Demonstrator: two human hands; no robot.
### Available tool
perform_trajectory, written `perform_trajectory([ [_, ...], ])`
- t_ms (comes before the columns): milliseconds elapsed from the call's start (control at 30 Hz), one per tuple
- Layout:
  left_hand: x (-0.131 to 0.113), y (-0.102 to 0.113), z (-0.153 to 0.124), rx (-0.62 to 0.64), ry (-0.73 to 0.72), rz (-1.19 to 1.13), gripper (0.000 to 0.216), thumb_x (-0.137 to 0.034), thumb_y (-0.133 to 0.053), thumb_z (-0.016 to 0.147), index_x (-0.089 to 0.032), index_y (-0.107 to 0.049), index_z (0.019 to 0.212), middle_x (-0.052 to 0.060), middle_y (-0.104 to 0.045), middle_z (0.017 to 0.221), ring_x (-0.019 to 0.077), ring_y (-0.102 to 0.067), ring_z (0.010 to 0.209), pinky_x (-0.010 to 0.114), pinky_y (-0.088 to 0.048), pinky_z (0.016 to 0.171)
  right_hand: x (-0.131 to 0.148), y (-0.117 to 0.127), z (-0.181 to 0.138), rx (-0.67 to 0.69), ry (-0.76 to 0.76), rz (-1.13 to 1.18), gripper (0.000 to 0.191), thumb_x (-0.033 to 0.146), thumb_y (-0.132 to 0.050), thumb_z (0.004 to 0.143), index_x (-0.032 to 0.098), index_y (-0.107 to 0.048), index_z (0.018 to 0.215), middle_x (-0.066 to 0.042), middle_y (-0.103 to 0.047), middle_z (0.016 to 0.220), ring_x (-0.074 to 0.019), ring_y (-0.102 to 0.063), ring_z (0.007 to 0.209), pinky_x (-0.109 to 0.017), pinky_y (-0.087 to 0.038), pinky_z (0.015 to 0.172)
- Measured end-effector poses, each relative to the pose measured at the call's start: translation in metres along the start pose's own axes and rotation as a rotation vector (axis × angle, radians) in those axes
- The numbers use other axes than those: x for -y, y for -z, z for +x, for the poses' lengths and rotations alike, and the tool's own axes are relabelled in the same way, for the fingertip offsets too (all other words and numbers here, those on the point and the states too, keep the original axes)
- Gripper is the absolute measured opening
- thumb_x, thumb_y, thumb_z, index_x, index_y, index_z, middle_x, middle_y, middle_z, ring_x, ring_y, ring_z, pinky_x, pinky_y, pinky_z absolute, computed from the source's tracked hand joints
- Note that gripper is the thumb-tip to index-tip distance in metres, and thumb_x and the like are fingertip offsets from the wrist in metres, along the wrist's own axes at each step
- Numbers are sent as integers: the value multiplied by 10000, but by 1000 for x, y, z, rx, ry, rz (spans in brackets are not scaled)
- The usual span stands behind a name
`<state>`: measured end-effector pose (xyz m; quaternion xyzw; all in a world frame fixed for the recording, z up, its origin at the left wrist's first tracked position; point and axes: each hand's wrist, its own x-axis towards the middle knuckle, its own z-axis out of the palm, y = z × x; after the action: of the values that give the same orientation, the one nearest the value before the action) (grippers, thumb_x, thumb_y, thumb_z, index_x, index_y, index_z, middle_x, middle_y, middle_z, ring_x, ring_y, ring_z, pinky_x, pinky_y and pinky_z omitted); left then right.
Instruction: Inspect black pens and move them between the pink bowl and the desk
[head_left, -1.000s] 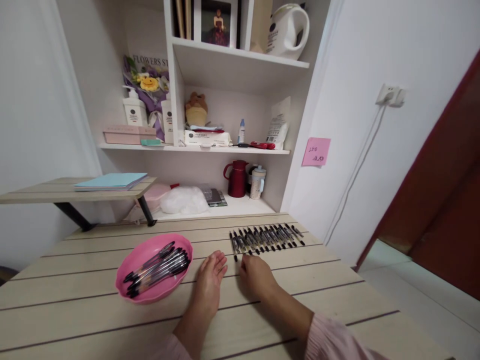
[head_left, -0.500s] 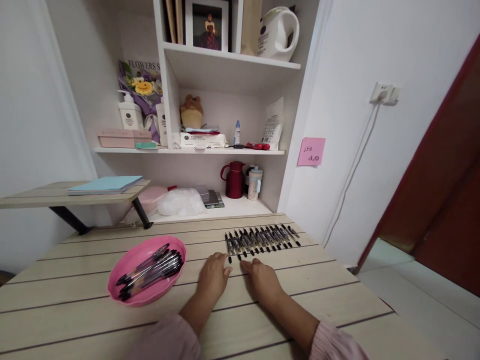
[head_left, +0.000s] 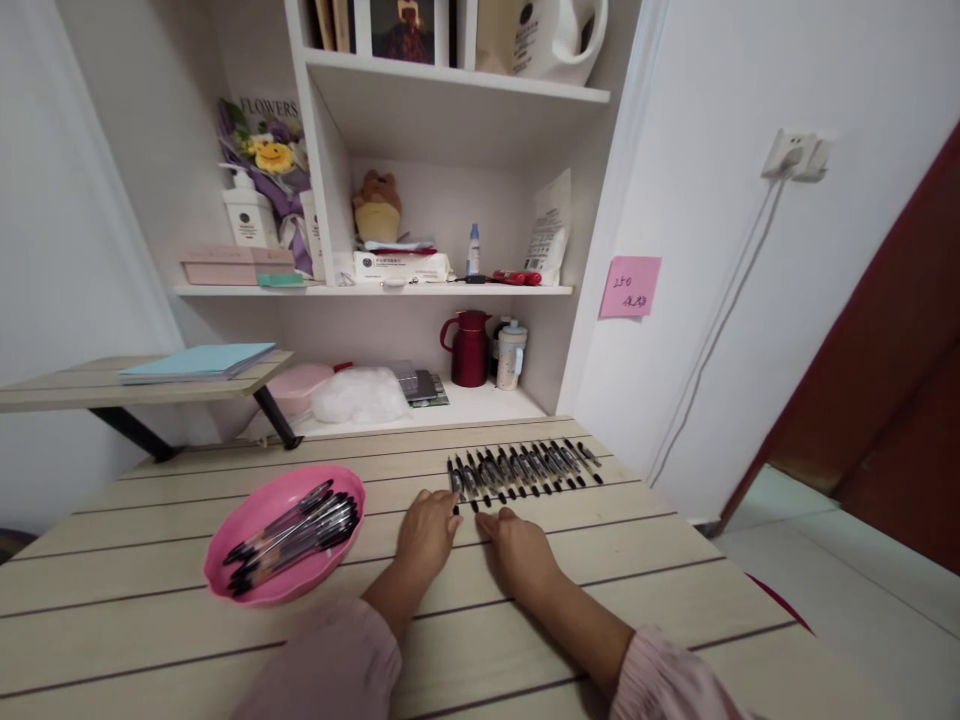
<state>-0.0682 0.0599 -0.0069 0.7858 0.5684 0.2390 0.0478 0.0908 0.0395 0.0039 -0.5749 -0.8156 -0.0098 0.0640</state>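
A row of several black pens (head_left: 525, 467) lies side by side on the wooden table (head_left: 675, 560). My left hand (head_left: 426, 532) rests on the table with its fingertips at the left end of the row, touching the first pen. My right hand (head_left: 519, 552) lies palm down just below the row, fingers reaching the near tips of the leftmost pens. Whether either hand grips a pen is hidden by the fingers. A pink bowl (head_left: 247, 585) to the left holds several more black pens (head_left: 292, 535).
Behind the table a white shelf unit (head_left: 420, 290) carries a red jug (head_left: 470, 348), a white cup (head_left: 511, 358), bottles and boxes. A small raised wooden shelf (head_left: 142, 385) with a blue book stands at the left. A white wall with a pink note (head_left: 630, 286) is at the right.
Both hands have moved forward to the left end of the pen row. The left hand, earlier lying open near the bowl, now touches the first pen.
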Motion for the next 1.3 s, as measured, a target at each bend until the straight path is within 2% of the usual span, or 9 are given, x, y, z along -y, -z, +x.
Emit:
perform_trajectory([
  [500,1,-2,4,-5,49,11,323,-207,-458,815,-198,-591,1109,41,-629,1103,201,-503,982,315,-344,902,-2,-1,-4,29,-32,10,314,84,-373,811,223,-541,1038,-83,-573,889,-160,-614,698,-235,-375,580],
  [800,1,-1,5,12,74,20,346,-244,-503,799,-207,-562,1138,62,-615,1112,207,-499,1024,321,-334,910,-6,-5,0,30,-116,26,308,75,-376,803,205,-552,1020,-94,-579,878,-176,-614,699,-253,-392,597],
  [1300,5,-4,10,7,65,18,304,-228,-498,811,-217,-579,1103,46,-620,1110,180,-513,1019,303,-296,954,-8,-3,5,13,-130,49,288,57,-378,792,197,-565,962,-91,-586,878,-169,-616,712,-248,-373,590],
])
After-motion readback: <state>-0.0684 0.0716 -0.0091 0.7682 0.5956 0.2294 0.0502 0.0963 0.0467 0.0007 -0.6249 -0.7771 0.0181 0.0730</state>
